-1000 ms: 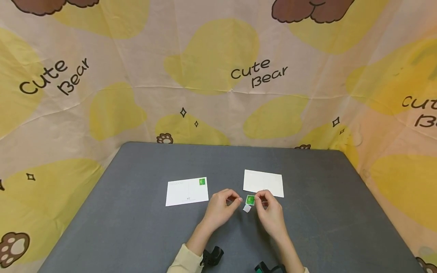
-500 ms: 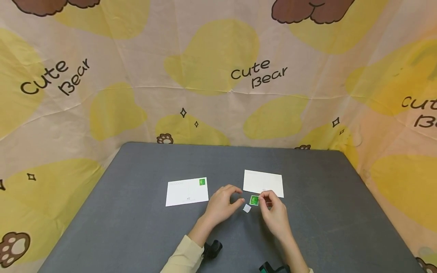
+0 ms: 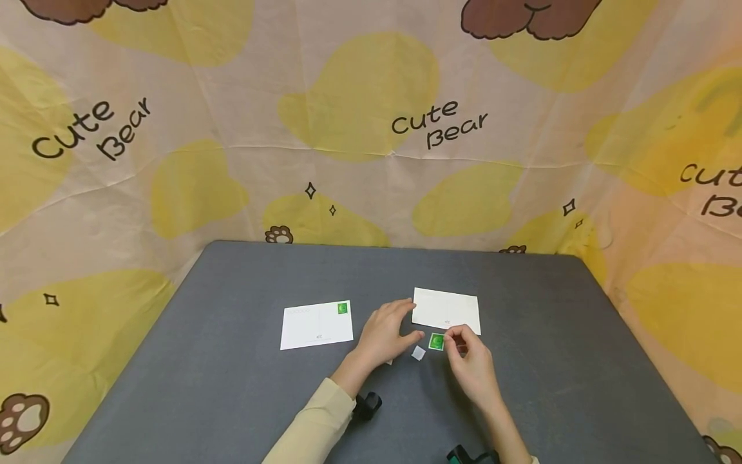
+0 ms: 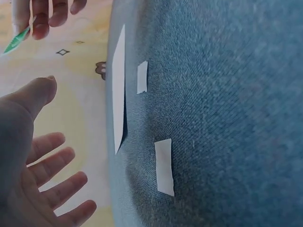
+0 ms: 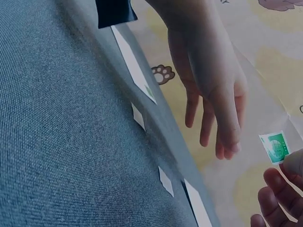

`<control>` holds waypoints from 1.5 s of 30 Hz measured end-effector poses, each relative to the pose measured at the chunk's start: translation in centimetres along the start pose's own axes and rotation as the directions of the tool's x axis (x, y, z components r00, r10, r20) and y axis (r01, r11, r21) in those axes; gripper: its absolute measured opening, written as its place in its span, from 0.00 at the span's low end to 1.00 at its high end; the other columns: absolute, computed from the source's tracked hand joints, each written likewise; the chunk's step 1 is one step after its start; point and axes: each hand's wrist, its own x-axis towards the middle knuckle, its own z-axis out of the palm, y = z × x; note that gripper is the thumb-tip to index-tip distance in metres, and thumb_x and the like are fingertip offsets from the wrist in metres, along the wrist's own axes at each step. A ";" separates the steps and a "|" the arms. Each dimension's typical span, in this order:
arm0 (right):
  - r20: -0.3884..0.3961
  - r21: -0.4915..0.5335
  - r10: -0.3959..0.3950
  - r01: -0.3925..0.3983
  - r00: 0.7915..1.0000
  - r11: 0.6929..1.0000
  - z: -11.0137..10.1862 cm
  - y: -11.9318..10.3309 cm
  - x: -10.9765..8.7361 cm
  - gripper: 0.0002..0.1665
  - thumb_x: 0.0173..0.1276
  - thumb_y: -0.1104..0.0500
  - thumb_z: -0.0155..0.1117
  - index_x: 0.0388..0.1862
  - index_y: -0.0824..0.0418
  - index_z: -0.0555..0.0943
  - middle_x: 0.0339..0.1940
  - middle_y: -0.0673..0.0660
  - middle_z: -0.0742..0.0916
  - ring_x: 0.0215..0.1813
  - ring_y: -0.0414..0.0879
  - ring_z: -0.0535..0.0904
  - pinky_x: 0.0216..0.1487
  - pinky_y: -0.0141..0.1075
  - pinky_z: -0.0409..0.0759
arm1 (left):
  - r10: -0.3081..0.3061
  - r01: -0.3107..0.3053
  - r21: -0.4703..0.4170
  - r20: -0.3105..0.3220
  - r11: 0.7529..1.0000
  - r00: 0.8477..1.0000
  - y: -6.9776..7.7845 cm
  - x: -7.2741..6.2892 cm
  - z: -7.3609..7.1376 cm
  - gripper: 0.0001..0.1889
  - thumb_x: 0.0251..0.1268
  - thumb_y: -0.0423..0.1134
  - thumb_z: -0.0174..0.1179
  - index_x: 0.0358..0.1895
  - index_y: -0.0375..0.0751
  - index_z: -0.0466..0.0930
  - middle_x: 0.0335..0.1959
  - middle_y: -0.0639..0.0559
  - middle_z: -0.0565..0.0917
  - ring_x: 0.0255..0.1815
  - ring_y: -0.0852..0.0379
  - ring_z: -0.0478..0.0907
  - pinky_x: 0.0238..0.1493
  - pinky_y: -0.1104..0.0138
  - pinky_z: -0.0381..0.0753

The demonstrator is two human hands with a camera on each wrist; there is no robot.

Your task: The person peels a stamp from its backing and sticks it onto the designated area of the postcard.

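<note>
Between thumb and index finger, my right hand pinches a green postage stamp with a white border, held up above the tabletop. My left hand hovers to the left of it, thumb and fingers spread apart, holding nothing. In the right wrist view the stamp faces the camera and stands clear of the left hand. A blank-looking white postcard lies just beyond both hands. Further left is another postcard, with a green stamp in its top right corner.
Two small white paper scraps lie on the grey table: one scrap between the hands, the other scrap mostly behind the left wrist. Black camera mounts sit at both wrists. A patterned cloth hangs behind the table.
The left hand has opened its fingers and moved up and right, uncovering a second scrap. The right hand has shifted slightly right with the stamp, away from the left fingers.
</note>
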 end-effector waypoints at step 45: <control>0.013 -0.027 0.043 -0.043 0.999 0.999 -0.4 0.5 -0.2 0.06 0.59 0.68 0.62 0.29 0.57 0.77 0.25 0.46 0.80 0.28 0.36 0.74 0.32 0.30 0.75 | -0.128 0.075 0.206 0.255 0.976 0.958 -1.0 5.7 3.0 0.38 0.57 0.59 0.57 0.69 0.48 0.60 0.71 0.53 0.59 0.71 0.47 0.54 0.68 0.52 0.56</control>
